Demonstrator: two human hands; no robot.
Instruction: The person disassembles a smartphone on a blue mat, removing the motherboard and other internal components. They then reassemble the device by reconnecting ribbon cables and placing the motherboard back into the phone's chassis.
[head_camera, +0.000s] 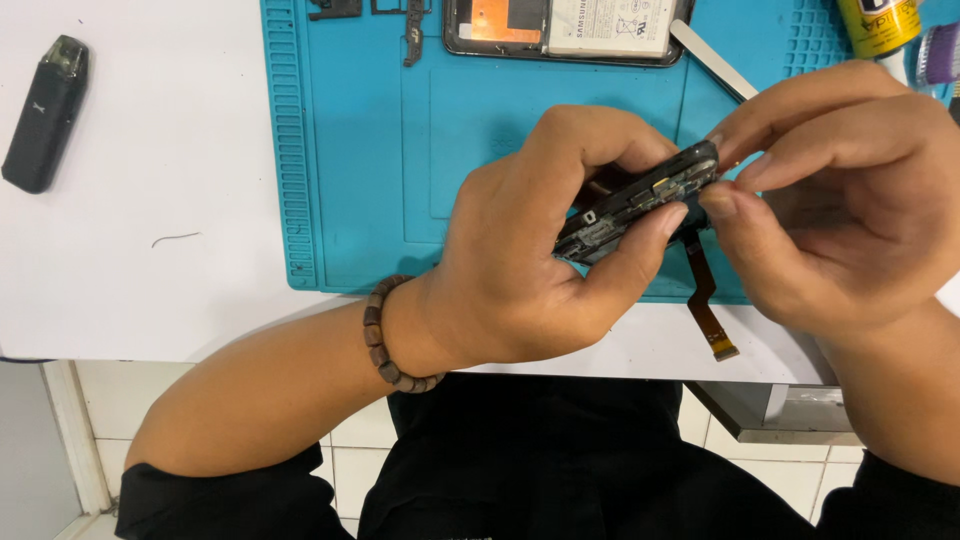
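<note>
My left hand (530, 250) grips a dark phone frame part (640, 200) edge-on above the blue work mat (360, 150), thumb pressed along its lower side. A brown flex ribbon cable (705, 300) hangs down from the part toward the table edge. My right hand (840, 190) pinches the part's right end with thumb and forefinger. A wooden bead bracelet (385, 335) circles my left wrist.
An opened phone body with a white battery (570, 28) lies at the mat's top. A metal pry tool (715, 60) sits beside it. Small dark parts (410, 25) lie top left of the mat. A black pod-shaped device (45, 115) rests on the white table. Glue bottles (885, 25) stand top right.
</note>
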